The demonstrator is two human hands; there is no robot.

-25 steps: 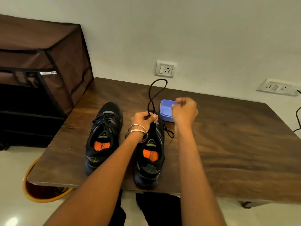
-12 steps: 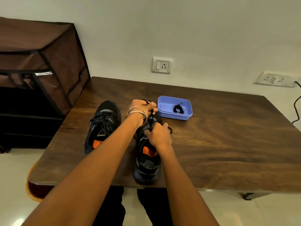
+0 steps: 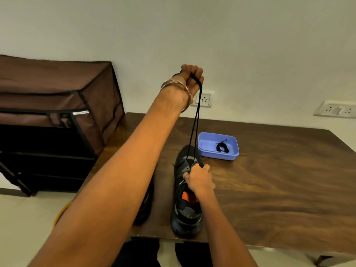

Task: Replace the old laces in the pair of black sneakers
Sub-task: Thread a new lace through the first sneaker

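A black sneaker (image 3: 185, 209) with an orange insole stands near the front edge of the wooden table (image 3: 279, 189), toe pointing away. My left hand (image 3: 190, 78) is raised high above it and grips a black lace (image 3: 195, 122), whose two strands run taut down to the sneaker's front. My right hand (image 3: 199, 177) rests on the sneaker's tongue area, fingers curled on the upper where the lace enters. The second black sneaker (image 3: 144, 209) sits to the left, mostly hidden behind my left forearm. A coiled black lace (image 3: 222, 147) lies in a blue tray (image 3: 218, 156).
A brown fabric storage rack (image 3: 54, 116) stands left of the table against the wall. Wall sockets (image 3: 204, 99) sit behind the table, another socket strip (image 3: 335, 109) at the right. An orange bin rim (image 3: 61, 212) shows below the table's left corner.
My left hand has risen from the sneaker to high above it, pulling the lace up taut. My right hand stays on the sneaker's upper. The camera tilted upward.
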